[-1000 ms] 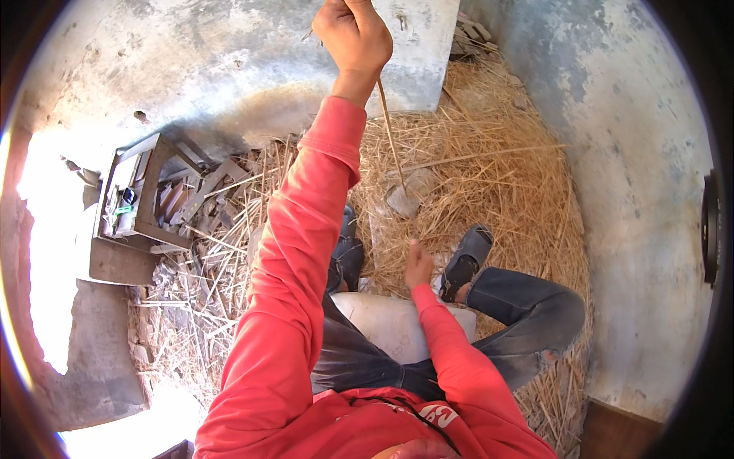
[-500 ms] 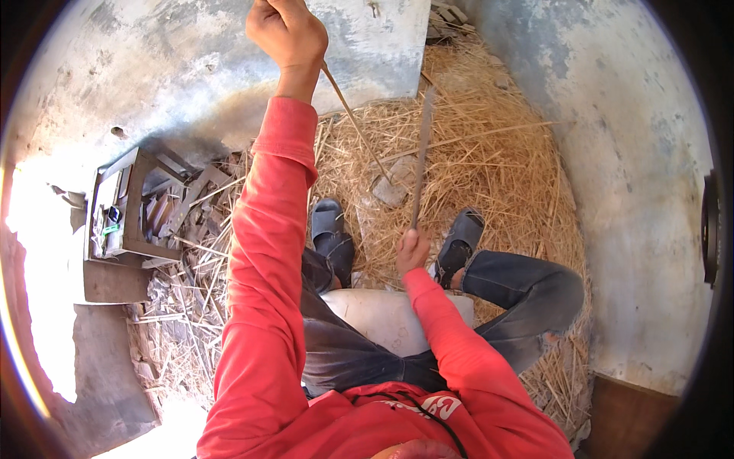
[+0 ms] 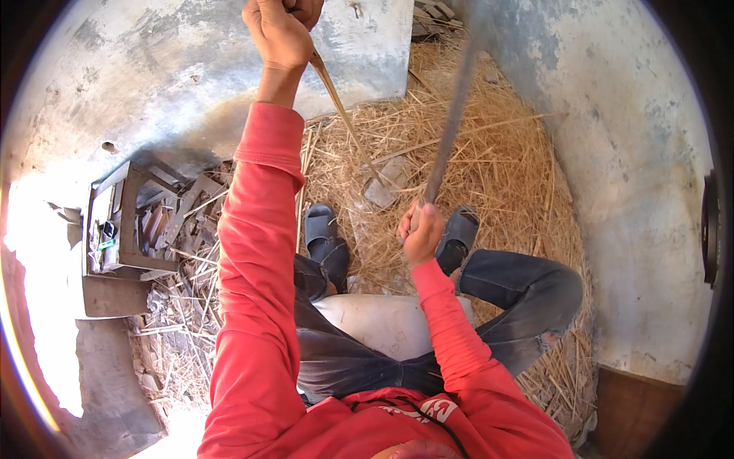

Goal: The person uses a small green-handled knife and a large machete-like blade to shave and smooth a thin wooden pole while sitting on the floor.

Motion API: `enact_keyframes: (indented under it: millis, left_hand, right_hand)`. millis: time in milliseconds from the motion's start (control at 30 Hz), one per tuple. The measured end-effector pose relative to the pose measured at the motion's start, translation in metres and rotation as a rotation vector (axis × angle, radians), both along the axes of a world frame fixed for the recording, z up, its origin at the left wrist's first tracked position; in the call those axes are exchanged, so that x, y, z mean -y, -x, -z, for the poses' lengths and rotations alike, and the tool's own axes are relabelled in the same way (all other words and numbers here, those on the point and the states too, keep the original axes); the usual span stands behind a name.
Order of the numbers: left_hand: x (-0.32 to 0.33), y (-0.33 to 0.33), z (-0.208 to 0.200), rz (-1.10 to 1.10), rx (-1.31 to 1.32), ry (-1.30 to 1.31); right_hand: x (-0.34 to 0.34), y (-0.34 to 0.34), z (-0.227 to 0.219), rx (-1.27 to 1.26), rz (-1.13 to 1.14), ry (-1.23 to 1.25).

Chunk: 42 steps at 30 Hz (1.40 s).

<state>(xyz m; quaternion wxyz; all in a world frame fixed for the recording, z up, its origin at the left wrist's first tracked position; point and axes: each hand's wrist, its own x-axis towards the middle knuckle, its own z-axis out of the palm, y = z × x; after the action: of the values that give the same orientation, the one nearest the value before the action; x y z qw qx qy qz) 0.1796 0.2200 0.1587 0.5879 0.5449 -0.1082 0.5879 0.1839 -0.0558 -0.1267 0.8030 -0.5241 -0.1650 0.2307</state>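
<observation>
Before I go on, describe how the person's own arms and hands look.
The left sleeve and right sleeve are long, red and creased, with no print showing. The left ends in a wide cuff. The left hand and right hand are ungloved.

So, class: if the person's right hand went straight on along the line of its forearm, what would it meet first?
Probably the grey, stone-like block lying amid golden straw, just beyond the right hand in the picture. The hand's height is unclear from this view, so it might pass above.
</observation>
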Motion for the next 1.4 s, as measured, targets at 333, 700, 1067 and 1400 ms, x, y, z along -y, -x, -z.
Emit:
enact_keyframes:
  millis: [333,700,1067,1400]
  left_hand:
    - [0.012,-0.02,-0.007,0.178,-0.173,-0.018]
    - [0.014,-0.024,-0.005,0.453,-0.27,0.188]
    - [0.0,-0.013,0.003,0.082,-0.2,0.186]
    - [0.027,-0.034,-0.005,0.037,-0.212,0.167]
  right_hand:
    - [0.052,0.009,0.195,0.048,-0.11,0.966]
    - [0.019,0.001,0.043,0.006,-0.086,0.112]
    - [0.016,-0.04,-0.046,-0.116,-0.059,0.225]
    - [0.047,0.017,0.212,-0.239,-0.108,0.973]
